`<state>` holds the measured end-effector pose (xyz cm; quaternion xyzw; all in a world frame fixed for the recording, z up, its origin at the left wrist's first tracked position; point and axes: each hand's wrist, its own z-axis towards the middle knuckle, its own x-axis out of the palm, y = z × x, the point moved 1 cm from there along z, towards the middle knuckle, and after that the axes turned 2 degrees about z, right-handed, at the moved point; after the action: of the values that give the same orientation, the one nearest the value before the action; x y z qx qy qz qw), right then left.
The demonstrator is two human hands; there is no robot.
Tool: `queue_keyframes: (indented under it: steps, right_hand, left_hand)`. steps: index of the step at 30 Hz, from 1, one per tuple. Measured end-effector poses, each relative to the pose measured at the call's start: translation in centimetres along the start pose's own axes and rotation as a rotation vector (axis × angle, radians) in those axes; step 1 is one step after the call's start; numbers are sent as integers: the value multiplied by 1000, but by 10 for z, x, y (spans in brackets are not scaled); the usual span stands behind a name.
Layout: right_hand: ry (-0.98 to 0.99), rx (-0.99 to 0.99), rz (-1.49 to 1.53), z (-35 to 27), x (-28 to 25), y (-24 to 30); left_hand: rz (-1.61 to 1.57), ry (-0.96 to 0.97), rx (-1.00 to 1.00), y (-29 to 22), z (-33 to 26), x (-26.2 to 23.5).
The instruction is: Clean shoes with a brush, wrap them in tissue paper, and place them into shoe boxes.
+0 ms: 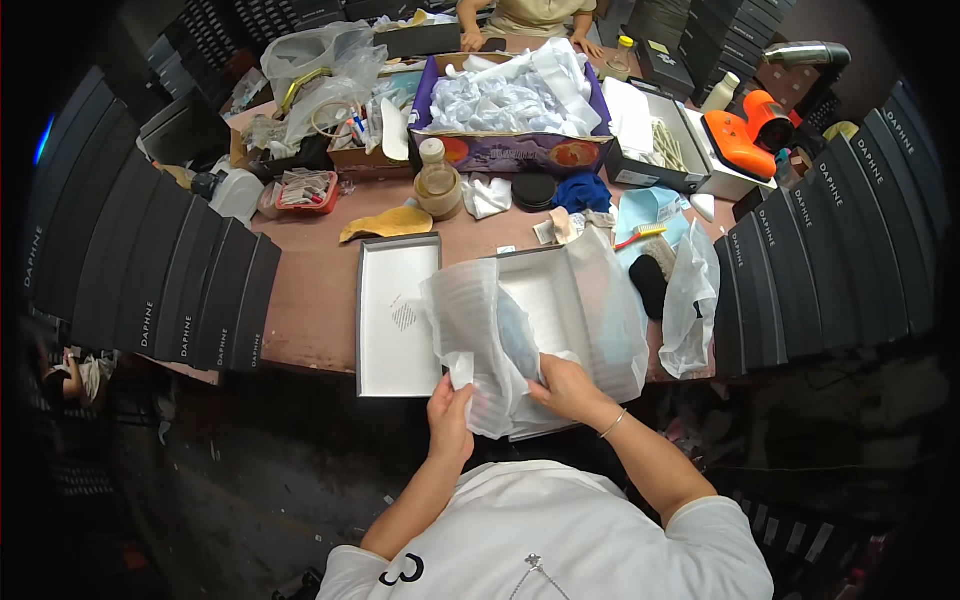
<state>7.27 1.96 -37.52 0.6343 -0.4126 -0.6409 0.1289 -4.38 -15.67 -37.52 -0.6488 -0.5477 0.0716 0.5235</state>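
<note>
My left hand (450, 422) pinches the lower edge of a translucent white wrapping sheet (465, 300). My right hand (570, 388) has its fingers closed on the right side of the same bundle, where a greyish-blue thing (516, 330) shows through; its kind is hidden. The bundle is over the left part of an open shoebox (548, 262) with a white inside. More wrapping sheet (608, 320) spreads over the box's right side. Left of the box lies its lid (400, 335), white inner face up.
Stacks of dark shoeboxes (180, 285) (830, 240) flank the table. Behind stand a purple carton (510, 152) full of crumpled paper, a glue bottle (437, 185) and an orange tool (745, 135). A brush (640, 236) and plastic bag (692, 300) lie right. Across the table, a person's hand (472, 40) rests.
</note>
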Motion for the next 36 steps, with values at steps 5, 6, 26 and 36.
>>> queue_keyframes:
  steps: [5,6,26,36]
  right_hand:
    - [8,48,-27,4,32,-17]
    - [29,4,-18,3,31,-22]
    - [-698,193,-517,-79,-202,-65]
    - [-918,-141,-200,-48,-302,-74]
  left_hand:
    - [506,479,246,-32,-35,14]
    - [649,639,246,-40,-45,19]
    - [2159,1224,277,10,117,105]
    - [793,830,204,-33,68,192]
